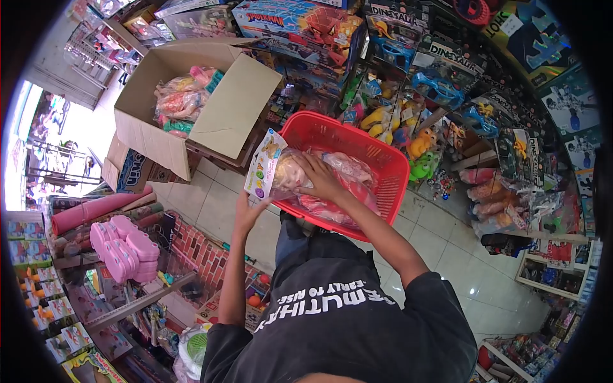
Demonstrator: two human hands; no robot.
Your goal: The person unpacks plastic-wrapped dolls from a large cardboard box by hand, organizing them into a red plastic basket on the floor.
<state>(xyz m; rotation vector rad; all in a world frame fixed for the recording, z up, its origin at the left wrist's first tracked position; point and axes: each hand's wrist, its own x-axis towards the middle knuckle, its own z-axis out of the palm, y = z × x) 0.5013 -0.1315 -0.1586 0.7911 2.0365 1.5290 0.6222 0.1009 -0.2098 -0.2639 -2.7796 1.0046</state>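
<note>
**Holding a doll packet over the basket's left rim, with nothing steadying the basket**

Both hands are on one doll packet [279, 171], a clear bag with a printed card header. It sits across the left rim of the red basket [383, 155], the card end hanging outside and the bagged end over the inside. The left hand [246, 214] comes up from below, its fingers closed on the lower edge of the card. The right hand [322, 179] lies palm down on top, fingers curled over the plastic at the doll's head, so the packet is pinched between the two.

More pink packets [351, 171] already lie in the basket. What carries the basket cannot be made out; it sits tilted in front of the person's body above the tiled floor [440, 249].

The main risk, as I judge it, is the basket itself. Neither hand holds it, so a push down on the left rim could tip it and spill the packets onto the floor. The bag is smooth plastic and could slide out from under the right hand. The left hand's grip is on thin card, which could bend or tear if it takes the doll's weight. An open cardboard box [225, 121] with more packets stands just past the basket's far-left corner, near enough for a swung elbow to knock its flap.
</note>
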